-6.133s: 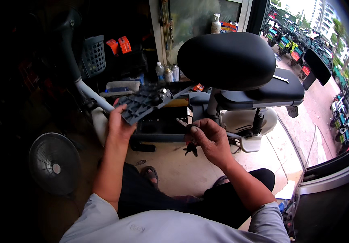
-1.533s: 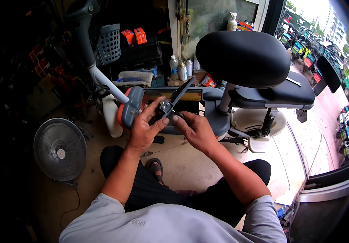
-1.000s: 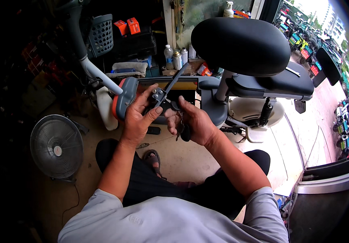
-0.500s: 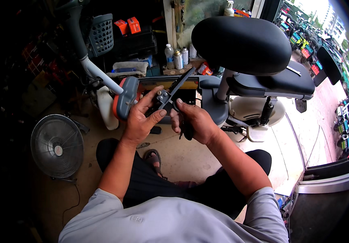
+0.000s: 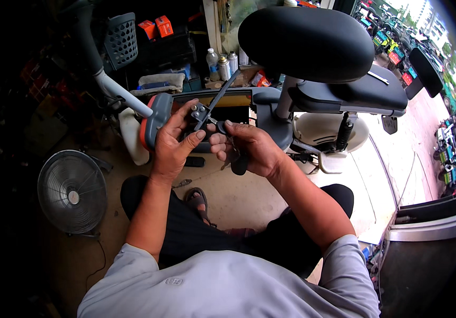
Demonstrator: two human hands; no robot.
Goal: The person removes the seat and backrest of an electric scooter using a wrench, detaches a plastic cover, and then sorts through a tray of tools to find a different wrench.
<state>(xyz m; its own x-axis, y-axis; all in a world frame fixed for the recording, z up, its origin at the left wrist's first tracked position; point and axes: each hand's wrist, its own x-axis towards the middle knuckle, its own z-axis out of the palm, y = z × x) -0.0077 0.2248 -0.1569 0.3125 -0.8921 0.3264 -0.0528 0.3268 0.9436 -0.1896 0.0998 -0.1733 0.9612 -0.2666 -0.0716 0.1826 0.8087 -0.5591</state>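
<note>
My left hand (image 5: 172, 146) grips a small dark lock-like block (image 5: 200, 113) with round silver bolt heads, pinched between thumb and fingers. A long dark strip (image 5: 222, 90) slants up and right from the block. Against its right side, my right hand (image 5: 251, 148) is closed on a black-headed key (image 5: 221, 127), held between thumb and fingers. A dark fob (image 5: 239, 164) hangs below the right fingers. Whether the key sits inside the block cannot be made out. Both hands are above the open footwell compartment (image 5: 233, 93) of a grey electric scooter (image 5: 161, 122).
The scooter's black saddle (image 5: 307, 45) rises at the right, and a wrench (image 5: 378, 77) lies on its rear seat. A floor fan (image 5: 73, 193) stands at the left. Spray cans (image 5: 223, 69) and a plastic bottle (image 5: 212, 62) are behind. Several parked scooters (image 5: 397, 53) line the outside.
The view has shifted slightly, so the scene sits a little higher and further left. The block and its strip have turned a little; both hands keep their hold.
</note>
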